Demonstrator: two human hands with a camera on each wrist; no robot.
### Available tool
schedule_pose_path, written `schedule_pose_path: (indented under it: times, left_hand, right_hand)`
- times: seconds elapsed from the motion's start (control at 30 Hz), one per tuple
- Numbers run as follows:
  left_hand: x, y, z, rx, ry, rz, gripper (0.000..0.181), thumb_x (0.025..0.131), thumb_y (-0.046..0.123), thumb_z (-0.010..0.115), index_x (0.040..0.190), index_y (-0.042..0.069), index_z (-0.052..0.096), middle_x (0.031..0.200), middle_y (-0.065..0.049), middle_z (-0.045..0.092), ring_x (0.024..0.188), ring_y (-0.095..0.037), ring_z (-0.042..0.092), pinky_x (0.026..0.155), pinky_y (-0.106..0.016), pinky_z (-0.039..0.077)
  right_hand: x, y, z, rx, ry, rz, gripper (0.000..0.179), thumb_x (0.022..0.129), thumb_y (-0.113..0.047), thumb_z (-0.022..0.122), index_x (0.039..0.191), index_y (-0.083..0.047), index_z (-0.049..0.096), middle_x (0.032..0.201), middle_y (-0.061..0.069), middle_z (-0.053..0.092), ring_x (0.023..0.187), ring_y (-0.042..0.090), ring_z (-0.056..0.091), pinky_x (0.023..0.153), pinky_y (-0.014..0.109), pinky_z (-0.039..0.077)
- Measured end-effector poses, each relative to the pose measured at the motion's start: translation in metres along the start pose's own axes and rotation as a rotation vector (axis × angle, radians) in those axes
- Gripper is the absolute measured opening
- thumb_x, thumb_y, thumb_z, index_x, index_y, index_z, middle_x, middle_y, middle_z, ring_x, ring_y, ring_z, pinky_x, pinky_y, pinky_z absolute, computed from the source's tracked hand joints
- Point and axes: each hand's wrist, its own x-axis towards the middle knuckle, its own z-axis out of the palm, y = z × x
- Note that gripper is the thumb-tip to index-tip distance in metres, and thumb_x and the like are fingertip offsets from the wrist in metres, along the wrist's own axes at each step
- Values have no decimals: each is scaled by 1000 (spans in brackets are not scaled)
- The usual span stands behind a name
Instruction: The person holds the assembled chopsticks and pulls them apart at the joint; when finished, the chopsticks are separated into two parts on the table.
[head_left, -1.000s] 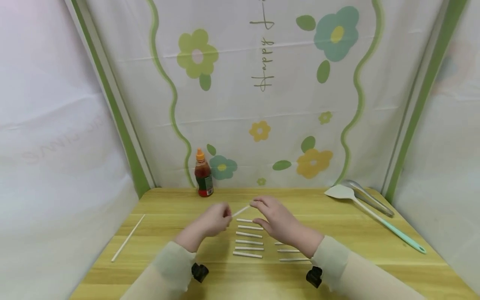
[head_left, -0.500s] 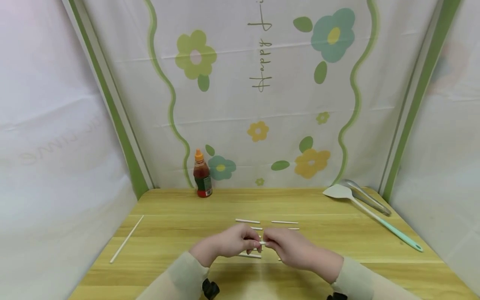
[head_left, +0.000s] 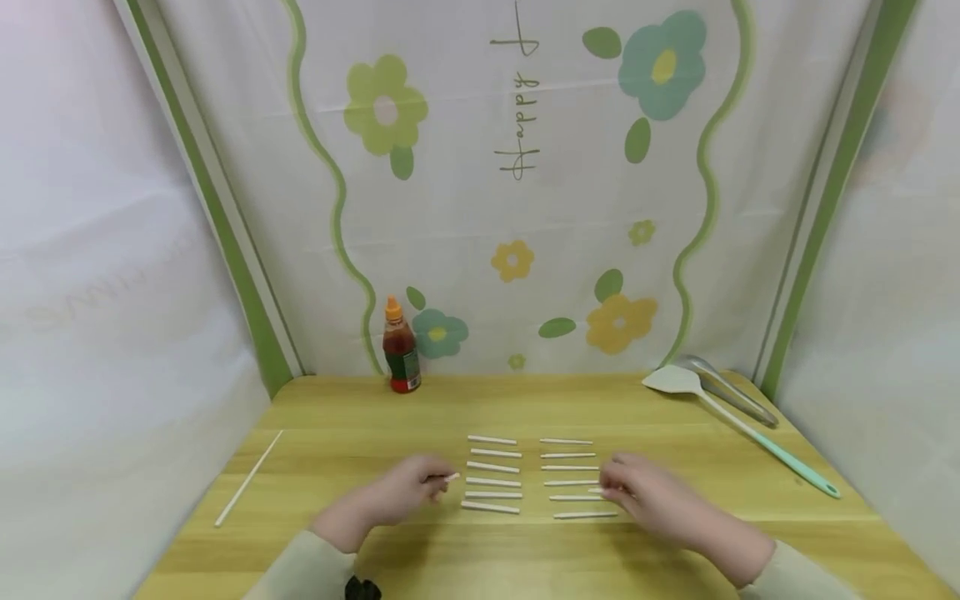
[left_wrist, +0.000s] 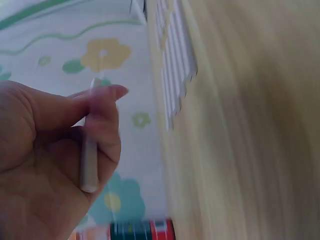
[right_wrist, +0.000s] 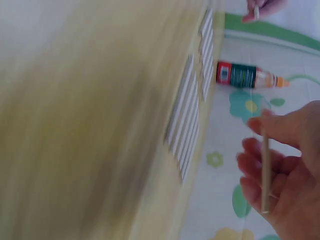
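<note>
Between its thumb and fingers my left hand (head_left: pixel 405 493) pinches a short white stick (left_wrist: pixel 89 167), held just left of a column of similar short sticks (head_left: pixel 492 482). My right hand (head_left: pixel 654 497) has another short, thin stick (right_wrist: pixel 266 172) against its thumb and fingers, near the right end of a second column of short sticks (head_left: pixel 572 483). In the right wrist view this stick runs down across the palm side. Both held sticks are off the table. The two columns lie side by side on the wooden table (head_left: pixel 517 558), with a narrow gap between them.
One long white stick (head_left: pixel 250 477) lies at the table's left. A red sauce bottle (head_left: pixel 402 354) with an orange cap stands at the back left. The back right corner holds a white spatula (head_left: pixel 675 381) with a mint handle, and metal tongs (head_left: pixel 738 392).
One long stick was held between both hands, which then came together over the columns. Now the hands are apart, each with a short piece, left hand moved left, right hand moved right.
</note>
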Motion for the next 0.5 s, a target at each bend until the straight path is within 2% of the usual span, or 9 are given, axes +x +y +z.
schedule_pose_path:
  times: [0.07, 0.17, 0.3, 0.4, 0.5]
  left_hand:
    - [8, 3, 10, 46, -7, 20, 13, 98, -4, 55, 100, -2, 68, 87, -9, 62, 74, -16, 58, 65, -30, 50]
    - [23, 9, 34, 174, 13, 51, 7, 91, -3, 67, 89, 4, 68, 79, 1, 62, 70, -7, 57, 62, -23, 49]
    - [33, 12, 60, 424, 19, 67, 21, 87, 9, 75, 74, 17, 60, 69, 13, 52, 63, -1, 49, 59, -20, 44]
    - [37, 14, 70, 580, 20, 91, 26, 87, 16, 76, 70, 21, 58, 65, 16, 49, 60, -2, 46, 57, -20, 41]
    - [41, 15, 76, 699, 30, 136, 27, 87, 19, 77, 68, 22, 57, 65, 16, 47, 59, -2, 44, 57, -20, 39]
  right_hand:
    - [4, -2, 8, -12, -44, -16, 15, 90, -9, 72, 86, -20, 63, 84, -13, 52, 74, 2, 48, 61, 25, 45]
    - [9, -6, 22, -25, -90, -21, 17, 87, -6, 74, 83, -19, 63, 81, -14, 51, 72, 1, 47, 61, 25, 44]
    - [9, -7, 39, -10, -162, -32, 25, 82, -3, 75, 79, -21, 57, 75, -17, 46, 66, 0, 42, 57, 23, 39]
    - [9, -8, 47, -26, -178, -54, 31, 80, -4, 78, 76, -22, 52, 72, -17, 42, 64, 1, 40, 57, 23, 37]
    - [8, -9, 50, -60, -179, -59, 34, 79, -6, 79, 75, -22, 49, 71, -17, 41, 64, 2, 39, 58, 23, 36]
